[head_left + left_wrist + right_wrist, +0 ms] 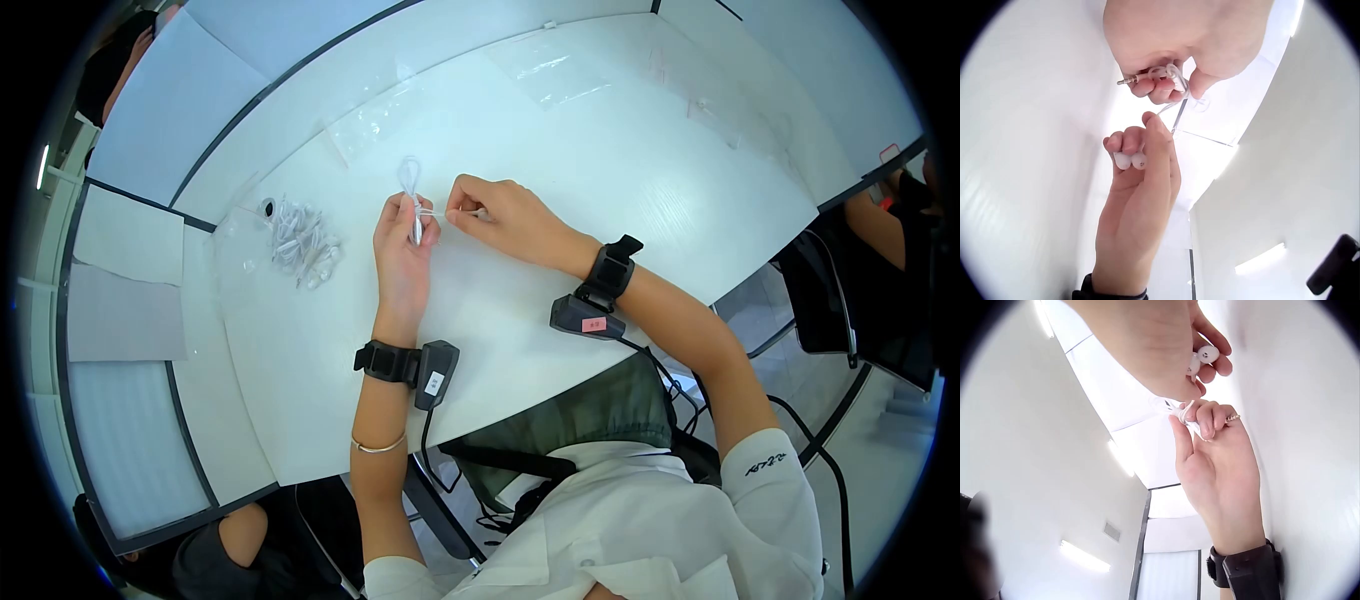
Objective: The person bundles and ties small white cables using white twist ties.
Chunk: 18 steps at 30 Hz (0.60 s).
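Observation:
White wired earphones are in both hands above the table. My left hand (403, 262) grips their folded cord (409, 172), and a loop stands up past the fingertips. In the left wrist view, the metal plug (1127, 81) sticks out beside the curled fingers. My right hand (512, 213), just to the right, pinches a strand of the cord between thumb and finger, and the strand runs taut to the bundle. Two earbuds (1209, 354) lie against the right hand's curled fingers in the right wrist view.
A pile of similar white bundled cables (300, 242) lies on the white table (600, 200) to the left, with a small black round item (268, 208) at its edge. Clear plastic bags (365, 125) lie toward the back. Low partitions (250, 130) border the table.

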Available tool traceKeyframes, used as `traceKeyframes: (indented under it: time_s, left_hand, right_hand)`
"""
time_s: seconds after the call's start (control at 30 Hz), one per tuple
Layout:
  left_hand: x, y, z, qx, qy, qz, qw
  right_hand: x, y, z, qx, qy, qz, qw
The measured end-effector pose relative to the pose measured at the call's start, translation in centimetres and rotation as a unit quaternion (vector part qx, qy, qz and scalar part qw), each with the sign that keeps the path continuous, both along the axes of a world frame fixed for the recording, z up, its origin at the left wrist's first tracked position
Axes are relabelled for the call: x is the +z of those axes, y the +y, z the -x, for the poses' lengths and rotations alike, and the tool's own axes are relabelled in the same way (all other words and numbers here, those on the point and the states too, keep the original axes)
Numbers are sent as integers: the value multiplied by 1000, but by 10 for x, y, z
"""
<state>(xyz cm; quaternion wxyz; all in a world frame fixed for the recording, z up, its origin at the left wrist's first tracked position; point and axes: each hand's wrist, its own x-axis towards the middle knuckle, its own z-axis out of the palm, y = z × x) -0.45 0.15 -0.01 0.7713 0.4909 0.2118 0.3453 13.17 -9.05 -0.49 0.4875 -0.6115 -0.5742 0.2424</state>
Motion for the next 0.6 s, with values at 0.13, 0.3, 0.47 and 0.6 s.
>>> traceKeyframes:
  time_s: [0.13,0.3,0.47,0.6]
  left_hand:
    - [0,-1,-2,14,28,-32,999]
    - [2,-7,-5,42,102,-142,984]
    - [-4,-6,-7,34,112,-208,971]
    - [3,-9,-5,8,77,-189,979]
  right_hand:
    - [-8,5,-3,65,96,27,993]
    - [-8,5,0,103,181,25,978]
    - [-6,6,-2,73,206,24,976]
    - [0,4,-2,56,161,-30,985]
